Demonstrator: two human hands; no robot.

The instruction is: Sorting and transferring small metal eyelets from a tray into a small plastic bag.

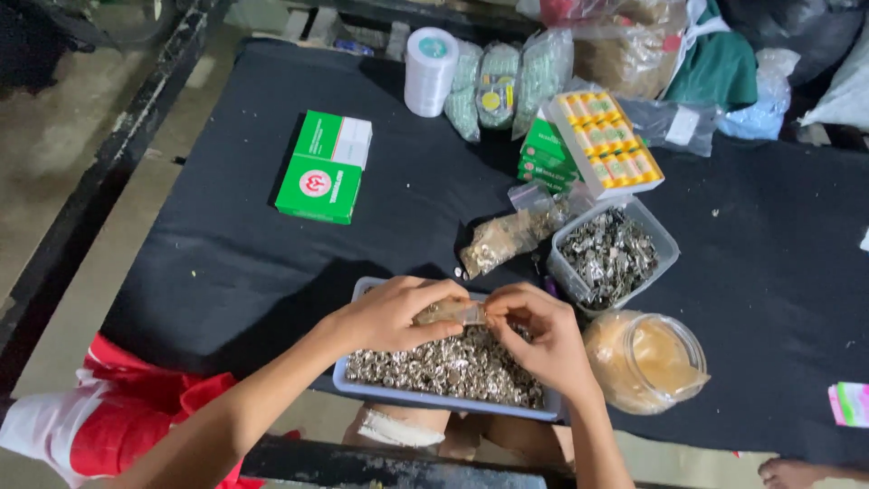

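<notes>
Filling a small clear bag [457, 314] over a blue tray [434, 397] of small metal pieces [453, 367].
Left hand [394, 315] and right hand [534, 330] both pinch the bag; it looks partly filled, the tray remains heaped on the table [235, 263].

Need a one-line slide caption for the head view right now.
Both hands, left and right, pinch a small clear packet over a tray of small metal parts on a black-covered table.

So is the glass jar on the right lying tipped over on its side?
No, the glass jar stands upright on the black table, right of the tray.
</notes>
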